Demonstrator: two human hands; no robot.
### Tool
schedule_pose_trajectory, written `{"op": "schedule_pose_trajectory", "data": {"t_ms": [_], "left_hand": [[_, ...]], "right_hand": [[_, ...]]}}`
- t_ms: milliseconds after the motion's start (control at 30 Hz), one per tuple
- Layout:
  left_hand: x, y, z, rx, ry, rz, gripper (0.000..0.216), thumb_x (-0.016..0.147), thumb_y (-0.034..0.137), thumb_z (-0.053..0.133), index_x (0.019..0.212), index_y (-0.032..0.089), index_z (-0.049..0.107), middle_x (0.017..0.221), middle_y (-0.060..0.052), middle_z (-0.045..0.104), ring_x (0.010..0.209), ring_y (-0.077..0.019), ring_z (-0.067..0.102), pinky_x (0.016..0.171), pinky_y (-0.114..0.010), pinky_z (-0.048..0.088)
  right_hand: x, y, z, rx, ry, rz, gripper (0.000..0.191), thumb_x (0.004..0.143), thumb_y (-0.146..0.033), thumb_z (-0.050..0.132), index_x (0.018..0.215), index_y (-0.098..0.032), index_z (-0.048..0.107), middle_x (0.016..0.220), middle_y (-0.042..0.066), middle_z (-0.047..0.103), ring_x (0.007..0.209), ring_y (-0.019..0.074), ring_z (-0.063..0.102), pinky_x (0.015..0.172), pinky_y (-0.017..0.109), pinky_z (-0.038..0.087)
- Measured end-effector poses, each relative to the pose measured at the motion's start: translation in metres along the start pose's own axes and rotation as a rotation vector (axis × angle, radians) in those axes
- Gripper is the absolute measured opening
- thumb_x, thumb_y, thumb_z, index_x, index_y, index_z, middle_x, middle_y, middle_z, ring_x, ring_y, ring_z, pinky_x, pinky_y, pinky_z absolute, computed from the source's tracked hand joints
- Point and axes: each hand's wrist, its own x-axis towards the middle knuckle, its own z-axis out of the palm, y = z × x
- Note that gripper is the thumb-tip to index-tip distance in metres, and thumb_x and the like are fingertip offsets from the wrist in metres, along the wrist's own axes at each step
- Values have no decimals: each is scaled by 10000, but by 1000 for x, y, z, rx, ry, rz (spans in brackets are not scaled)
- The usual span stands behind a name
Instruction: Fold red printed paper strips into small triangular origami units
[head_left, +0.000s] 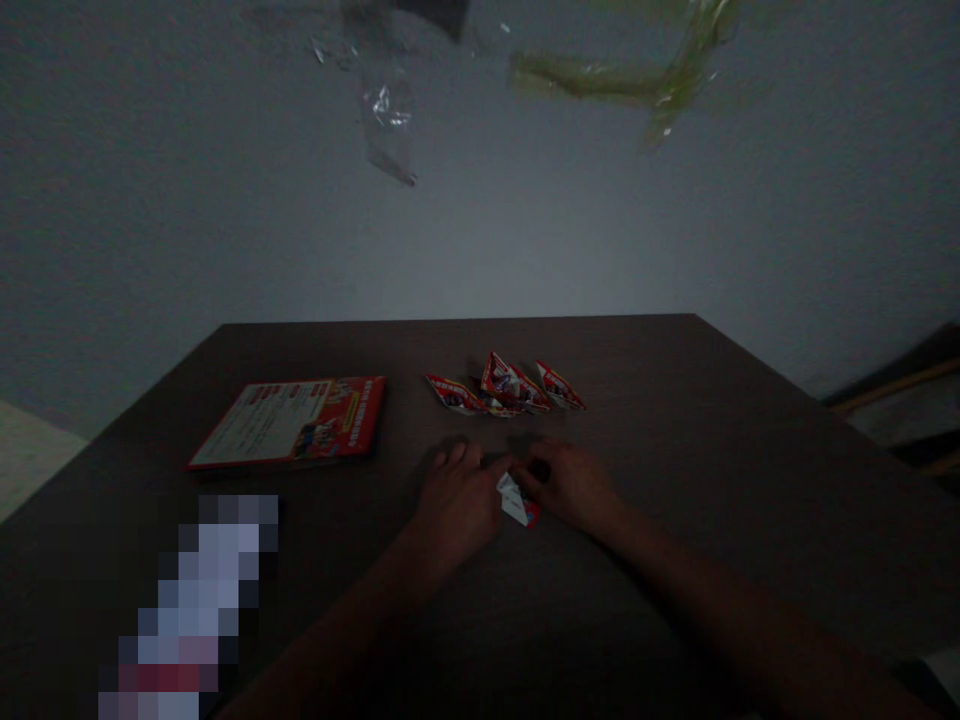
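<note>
The step in hand looks like shaping or creasing a small folded paper piece (514,503), which lies on the bench (712,450) between the person's two hands, its white face upward and a red corner showing at the lower right. The next move, I judge, calls for one hand to steady the paper while the other works the fold — light, exact pressure at the upper end, where both sets of fingers meet.

As for the grip: the left hand (459,500) lies palm down just left of the paper, fingers somewhat spread, with the index finger reaching across to its top edge. The right hand (568,483) comes in from the other side, thumb and forefinger curled close together at the upper right of the paper. The light is dim and the hands hide the contact — so I can't make out whether either grip is really pinching the paper or merely touching it.

Beyond the hands sits a cluster of red folded pieces (517,388); a red-and-white booklet (289,420) lies well to the left.
</note>
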Motion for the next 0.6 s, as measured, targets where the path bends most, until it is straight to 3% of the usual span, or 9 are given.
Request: {"op": "schedule_pose_trajectory", "data": {"t_ms": [600], "left_hand": [[0, 0, -2, -45, -18, -55, 449, 797, 209, 473, 1231, 322, 487, 1088, -76, 518, 1057, -253, 452, 884, -409, 343]], "right_hand": [[-7, -3, -7, 64, -69, -31, 171, 836, -322, 531, 939, -234, 637, 861, 37, 579, 772, 158, 557, 674, 252, 356]]}}
